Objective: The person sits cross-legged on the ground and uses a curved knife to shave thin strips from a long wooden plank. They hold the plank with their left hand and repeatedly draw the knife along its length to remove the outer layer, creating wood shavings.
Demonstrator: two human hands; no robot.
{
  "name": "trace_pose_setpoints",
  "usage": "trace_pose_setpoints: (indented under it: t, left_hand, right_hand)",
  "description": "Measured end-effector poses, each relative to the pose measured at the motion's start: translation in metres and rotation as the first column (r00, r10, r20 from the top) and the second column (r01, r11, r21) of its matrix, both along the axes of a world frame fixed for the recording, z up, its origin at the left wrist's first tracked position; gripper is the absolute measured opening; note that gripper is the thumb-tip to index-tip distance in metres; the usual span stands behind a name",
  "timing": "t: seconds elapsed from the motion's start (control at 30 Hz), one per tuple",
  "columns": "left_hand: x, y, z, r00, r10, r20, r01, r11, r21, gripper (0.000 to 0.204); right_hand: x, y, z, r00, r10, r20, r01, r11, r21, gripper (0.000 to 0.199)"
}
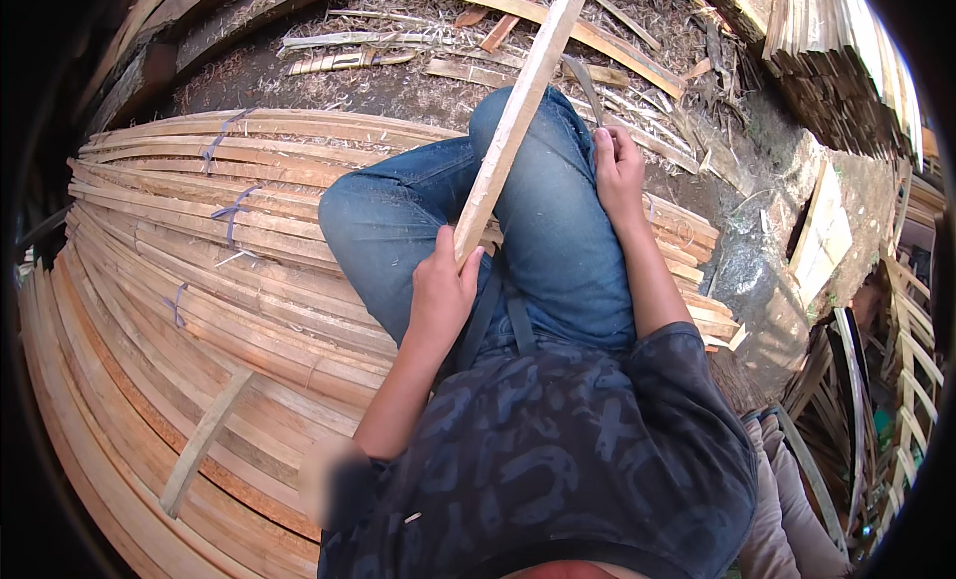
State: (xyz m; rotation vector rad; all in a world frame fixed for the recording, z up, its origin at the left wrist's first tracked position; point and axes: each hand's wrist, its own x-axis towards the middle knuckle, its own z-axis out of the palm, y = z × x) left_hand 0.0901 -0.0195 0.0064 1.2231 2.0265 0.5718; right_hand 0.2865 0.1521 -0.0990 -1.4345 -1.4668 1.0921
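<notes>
My left hand [443,283] is closed round the near end of a long, pale wooden strip [520,121]. The strip slants up and away across my bent legs, and its far end runs out of the top of the picture. Beside my right knee, my right hand [619,171] is closed on a narrow, curved, dark blade [583,86], which looks like a knife. Its handle is hidden in my fingers. The blade sits just right of the strip, apart from it.
Bundles of wooden strips [299,221], tied with purplish cord [231,213], spread under and left of me. A short loose stick [206,443] lies across them. Offcuts [468,73] and shavings litter the ground ahead. Stacked slats [836,61] stand far right; beige cloth [787,499] lies behind me.
</notes>
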Motion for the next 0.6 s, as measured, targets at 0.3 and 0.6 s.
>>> trace_pose_setpoints:
  t: [0.3,0.6]
  left_hand:
    - [-0.031,0.004,-0.015,0.618,0.288,0.731,-0.08,0.949,-0.306,0.023]
    - [-0.039,0.008,-0.02,0.662,0.295,0.689,0.021,0.911,-0.411,0.027]
  right_hand:
    - [-0.024,0.005,0.05,0.981,0.14,0.134,-0.161,0.973,0.165,0.023]
    - [-0.025,0.013,0.049,0.927,0.174,0.333,-0.247,0.95,0.19,0.024]
